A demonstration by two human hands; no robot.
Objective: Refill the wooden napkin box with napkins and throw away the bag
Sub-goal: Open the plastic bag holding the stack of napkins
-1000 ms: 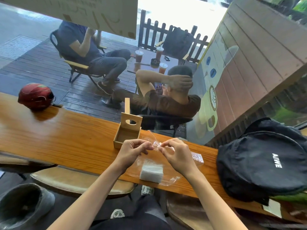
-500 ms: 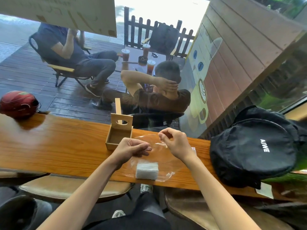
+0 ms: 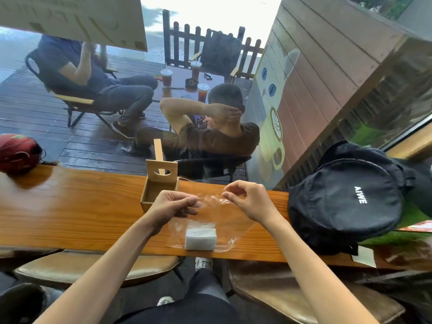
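Both hands' fingers [image 3: 187, 203] apparently pinch the crinkly clear bag [image 3: 231, 228] holding a white napkin block [image 3: 200, 239].

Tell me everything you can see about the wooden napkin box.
The napkin box is light, pale wood, square and open-topped, and looks empty inside. Its far wall rises higher with an oval cutout, and a flat wooden stick stands upright behind it. It sits on the counter by the window, just beyond the left hand, next to the clear bag.

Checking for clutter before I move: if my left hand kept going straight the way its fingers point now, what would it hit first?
Probably the right hand: the left hand points rightward across the clear bag mouth, toward it. Depth is unclear.
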